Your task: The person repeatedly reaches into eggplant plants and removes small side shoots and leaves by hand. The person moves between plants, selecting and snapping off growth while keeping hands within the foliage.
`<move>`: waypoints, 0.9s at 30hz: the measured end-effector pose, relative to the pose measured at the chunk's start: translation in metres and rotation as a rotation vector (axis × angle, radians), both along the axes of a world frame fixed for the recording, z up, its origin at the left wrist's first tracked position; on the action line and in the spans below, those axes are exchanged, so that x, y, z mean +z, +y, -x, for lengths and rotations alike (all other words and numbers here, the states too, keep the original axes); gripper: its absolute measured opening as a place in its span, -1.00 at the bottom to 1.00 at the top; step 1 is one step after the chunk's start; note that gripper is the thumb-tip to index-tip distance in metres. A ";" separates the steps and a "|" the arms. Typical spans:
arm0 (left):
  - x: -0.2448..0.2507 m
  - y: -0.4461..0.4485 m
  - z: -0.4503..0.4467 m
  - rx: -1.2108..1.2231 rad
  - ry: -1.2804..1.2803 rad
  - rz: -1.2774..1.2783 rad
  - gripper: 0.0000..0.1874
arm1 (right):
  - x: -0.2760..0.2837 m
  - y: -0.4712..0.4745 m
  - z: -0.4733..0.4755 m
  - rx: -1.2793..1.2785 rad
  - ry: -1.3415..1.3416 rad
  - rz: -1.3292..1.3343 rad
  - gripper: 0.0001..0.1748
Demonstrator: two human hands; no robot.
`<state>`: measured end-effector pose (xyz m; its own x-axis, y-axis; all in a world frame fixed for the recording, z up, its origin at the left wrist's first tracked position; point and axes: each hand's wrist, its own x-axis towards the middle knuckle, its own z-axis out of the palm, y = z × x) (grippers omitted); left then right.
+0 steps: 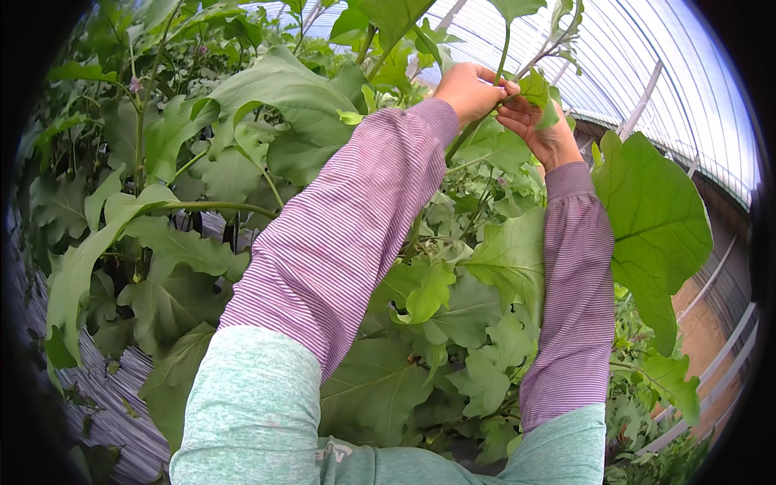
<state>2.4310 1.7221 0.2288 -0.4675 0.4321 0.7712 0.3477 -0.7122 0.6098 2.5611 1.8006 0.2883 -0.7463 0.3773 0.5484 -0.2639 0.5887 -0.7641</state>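
Note:
Both my hands are raised to the upper part of a leafy plant, which looks like an eggplant. My left hand has its thumb and fingers closed on the green plant stem near its top. Close against it on the right, my right hand has bent fingers at the same stem, partly behind a small green leaf. The fingertips of the two hands nearly touch. A thin leaf stalk rises above them. What lies between the right fingers is hidden.
Large lobed leaves crowd the left, with a purple flower among them. Another broad leaf hangs right of my right sleeve. Ribbed greenhouse film arches overhead. Dark ground sheeting shows at lower left, and pale bars at lower right.

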 end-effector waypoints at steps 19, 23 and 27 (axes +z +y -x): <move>-0.240 -0.056 -0.118 0.226 0.446 0.499 0.06 | -0.196 -0.089 -0.229 0.001 -0.417 -0.336 -0.81; -0.302 -0.063 -0.153 0.172 0.564 0.818 -0.32 | -0.262 -0.105 -0.318 0.275 -0.784 -0.395 -0.79; -0.265 -0.068 -0.170 0.293 0.284 0.606 -0.66 | -0.304 -0.116 -0.403 0.163 -0.840 -0.210 -0.78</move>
